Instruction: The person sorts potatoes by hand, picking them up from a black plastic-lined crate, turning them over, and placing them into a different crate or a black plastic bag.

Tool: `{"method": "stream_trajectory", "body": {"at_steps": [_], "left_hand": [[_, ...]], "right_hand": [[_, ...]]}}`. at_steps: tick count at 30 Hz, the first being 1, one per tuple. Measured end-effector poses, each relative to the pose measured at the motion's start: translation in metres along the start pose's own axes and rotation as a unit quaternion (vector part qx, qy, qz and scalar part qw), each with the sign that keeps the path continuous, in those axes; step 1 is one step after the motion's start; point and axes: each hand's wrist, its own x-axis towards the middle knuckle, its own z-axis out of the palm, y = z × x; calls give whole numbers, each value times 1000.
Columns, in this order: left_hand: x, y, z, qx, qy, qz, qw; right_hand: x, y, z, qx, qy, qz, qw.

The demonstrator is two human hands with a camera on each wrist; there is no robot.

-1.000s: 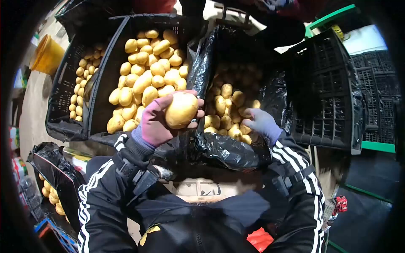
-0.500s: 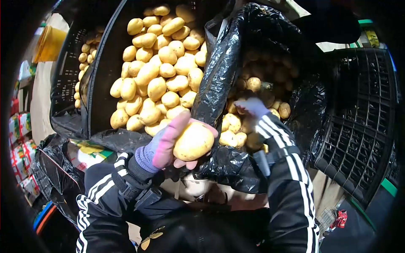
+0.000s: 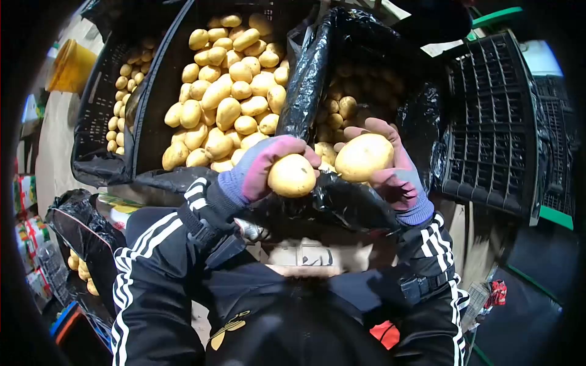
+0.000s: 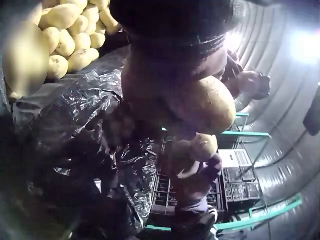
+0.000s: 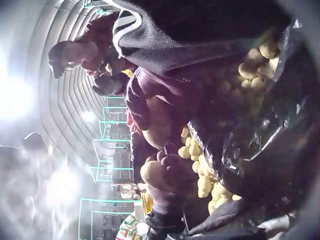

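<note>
In the head view the left hand (image 3: 264, 166), in a pink and purple glove, grips a potato (image 3: 292, 175) with its fingers curled over the top. Close beside it, the right hand (image 3: 400, 171) holds a larger potato (image 3: 364, 157) between fingers and thumb. Both potatoes are held above the front edge of a crate lined with black plastic (image 3: 354, 198), partly filled with potatoes (image 3: 347, 107). The left wrist view shows one potato (image 4: 207, 105) up close and the right hand (image 4: 192, 180) beyond with the other. Both hands also appear in the right wrist view.
A fuller crate of potatoes (image 3: 229, 114) stands left of the lined one, with a narrower crate (image 3: 91, 122) farther left. An empty black crate (image 3: 488, 122) leans at the right. A yellow bucket (image 3: 72, 68) stands at the far left. Other people are in the right wrist view.
The right hand has come up out of the lined crate with a potato and moved close to the left hand. The left hand's fingers now curl over its potato, which looks smaller than before.
</note>
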Motion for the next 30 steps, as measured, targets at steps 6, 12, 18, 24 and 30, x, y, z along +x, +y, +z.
{"method": "stream_trajectory", "body": {"at_steps": [6,12,18,24,30], "left_hand": [[-19,-3,30,379,-83,33,921],[-14,-26,23,217,-121,114,962],[-33,-12,9,57,-117,3,992],[-28,-16,4,362,-170,242,884],[-43,-8,24,106,-79,-85,988]], "right_hand": [[-20,10,19,-30,125,62,990],[-13,16,52,-242,266,104,927],[-33,0,59,-398,225,-20,889],[-35,30,70,-462,115,-143,868],[-33,35,59,-442,113,-161,875]]}}
